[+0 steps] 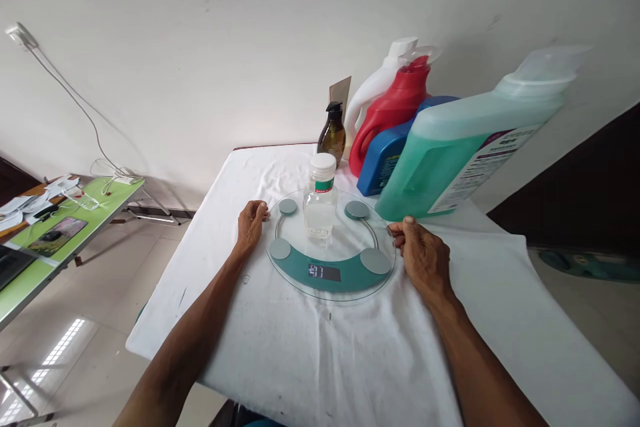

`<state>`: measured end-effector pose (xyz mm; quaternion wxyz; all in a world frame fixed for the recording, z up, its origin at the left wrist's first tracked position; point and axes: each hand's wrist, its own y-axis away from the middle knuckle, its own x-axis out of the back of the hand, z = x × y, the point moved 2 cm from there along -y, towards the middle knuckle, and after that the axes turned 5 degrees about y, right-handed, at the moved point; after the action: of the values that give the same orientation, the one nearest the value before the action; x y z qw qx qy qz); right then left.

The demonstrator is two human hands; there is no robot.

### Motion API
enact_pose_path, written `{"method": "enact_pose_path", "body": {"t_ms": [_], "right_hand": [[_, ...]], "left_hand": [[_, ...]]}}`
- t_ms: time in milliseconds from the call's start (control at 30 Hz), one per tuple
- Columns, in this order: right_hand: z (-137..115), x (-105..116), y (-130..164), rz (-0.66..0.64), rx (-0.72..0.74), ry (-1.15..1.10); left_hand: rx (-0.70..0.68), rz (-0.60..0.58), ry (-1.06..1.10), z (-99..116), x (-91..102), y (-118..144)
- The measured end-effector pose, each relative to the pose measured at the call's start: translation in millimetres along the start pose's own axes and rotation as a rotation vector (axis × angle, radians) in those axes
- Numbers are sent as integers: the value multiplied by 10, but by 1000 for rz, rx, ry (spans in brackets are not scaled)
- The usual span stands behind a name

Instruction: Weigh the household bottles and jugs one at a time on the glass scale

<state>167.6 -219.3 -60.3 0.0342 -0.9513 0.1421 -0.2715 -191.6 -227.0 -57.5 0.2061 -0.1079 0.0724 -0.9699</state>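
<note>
A round glass bathroom scale (299,269) lies on the white cloth, with a green band, grey foot pads and a lit display (324,272) whose digits are blurred. Toward the back of its glass stands an upright clear bottle (321,207) with a white lid, a green and red neck label and clear contents. My left hand (252,223) is closed at the scale's left edge, fingertips on the rim. At the right edge, the thumb and fingers of my right hand (425,255) pinch the glass rim. Neither hand touches the bottle.
Behind the scale stand a brown pump bottle (333,133), a white jug (373,87), a red jug (393,110), a blue container (383,160) and a large green-liquid jug (425,167) near my right hand. A green table (117,193) with papers stands at left.
</note>
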Motion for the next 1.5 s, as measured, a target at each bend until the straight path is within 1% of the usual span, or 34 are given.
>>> {"method": "enact_pose_path", "body": {"t_ms": [233,700,933,1100,1300,1500], "right_hand": [[-18,10,13,3,27,1],[-22,1,9,-5,4,6],[-22,14,15,-7,-7,-2],[-29,24,15,-8,19,3],[-34,25,21,-4,37,15],[-26,17,18,-6,23,8]], "left_hand": [[-5,-10,-22,12,9,5],[-25,-30,-43,20,8,21],[-35,-31,-34,4,8,11],[-40,-27,-13,-12,3,7],[-41,-26,-16,0,6,13],[-39,-25,-25,13,6,18]]}}
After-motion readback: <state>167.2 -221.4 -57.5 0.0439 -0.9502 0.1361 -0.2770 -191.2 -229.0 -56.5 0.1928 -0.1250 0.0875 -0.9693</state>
